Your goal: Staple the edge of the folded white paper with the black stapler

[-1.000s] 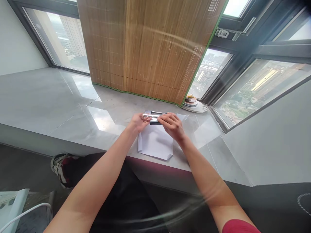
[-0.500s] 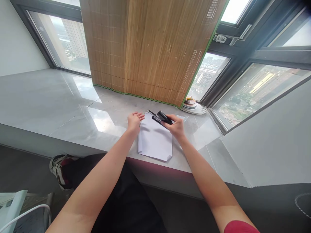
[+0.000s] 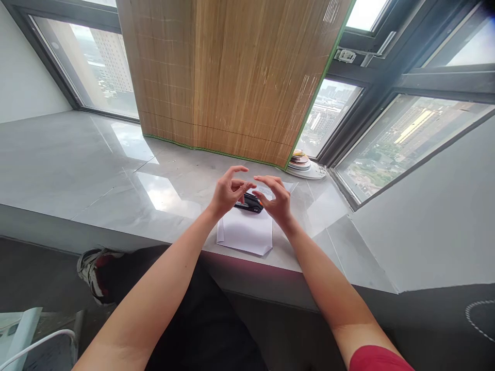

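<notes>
A black stapler (image 3: 251, 204) with a small orange spot lies on a stack of white paper (image 3: 247, 232), partly hidden behind my fingers. My left hand (image 3: 229, 191) hovers over the stapler's left part, index finger raised and curved away from the thumb. Facing it, my right hand (image 3: 276, 198) is just above the stapler's right end, thumb and fingers spread. Between the two hands there is a narrow gap, and neither is seen to hold anything. One lower corner of the paper is folded.
The paper rests on a grey tiled sill (image 3: 174, 175) near its front edge. Behind it hangs a bamboo blind (image 3: 228, 77) with green edging. Stacked plates (image 3: 303, 166) stand by the window corner. Below the sill are my leg and shoe (image 3: 95, 273).
My right hand has let go of the stapler, which now lies lower on the paper and looks closed up. My left hand has moved right, above it.
</notes>
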